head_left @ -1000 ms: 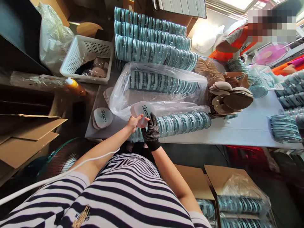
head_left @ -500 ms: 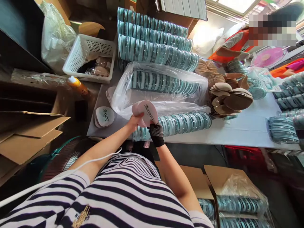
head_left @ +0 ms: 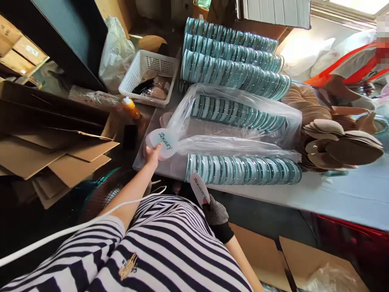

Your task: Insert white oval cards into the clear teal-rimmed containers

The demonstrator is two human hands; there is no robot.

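My left hand (head_left: pixel 152 155), bare, is stretched to the table's left end and touches a stack of white round lids printed "Sbeauty" (head_left: pixel 161 140). My right hand (head_left: pixel 215 211), in a black dotted glove, is low near my striped shirt and holds a pale pink round lid with the same print (head_left: pixel 199 189). Just beyond it on the table (head_left: pixel 349 194) lies a long row of teal-rimmed round cases (head_left: pixel 243 169).
A clear plastic bag (head_left: pixel 237 117) holds another row of cases; more rows (head_left: pixel 231 61) are stacked behind. Beige puffs (head_left: pixel 334 134) are heaped at right. A white basket (head_left: pixel 148 77) and orange-capped bottle (head_left: pixel 130 107) stand at left, next to flattened cardboard (head_left: pixel 60 158). Another person in orange (head_left: pixel 349 69) is behind.
My hands have parted: the left went left to the lid stack, the right dropped toward my body with the pink lid. The view has swung left.
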